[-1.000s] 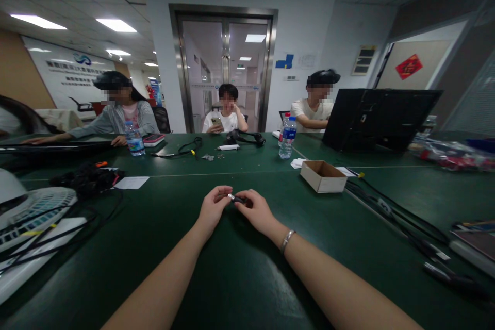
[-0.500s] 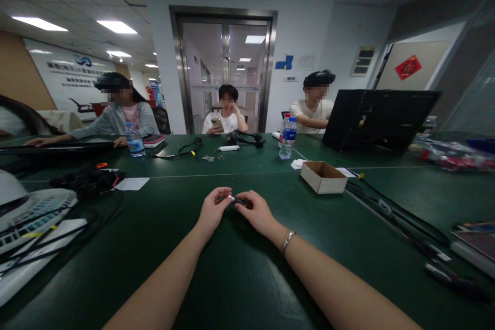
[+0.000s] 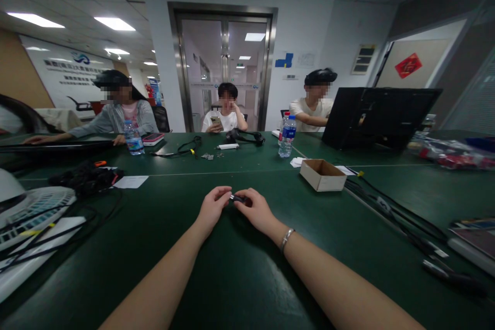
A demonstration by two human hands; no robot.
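My right hand (image 3: 253, 207) pinches a small black object with a shiny silver end (image 3: 238, 198) between thumb and fingers. Its exact kind is too small to make out. My left hand (image 3: 213, 209) meets it from the other side, thumb and fingertips closed at the silver end. What sits between the left fingertips is mostly hidden. Both hands are just above the green table (image 3: 232, 268), near its middle.
An open cardboard box (image 3: 323, 175) stands right of my hands, with black cables (image 3: 390, 211) beyond it. A white fan (image 3: 36, 211) and tangled cords lie left. Water bottles (image 3: 287, 136), a monitor (image 3: 381, 118) and several seated people are across the table.
The silver end of the small object looks slightly turned between my fingers. Both hands stay in nearly the same place, and the view has shifted a little.
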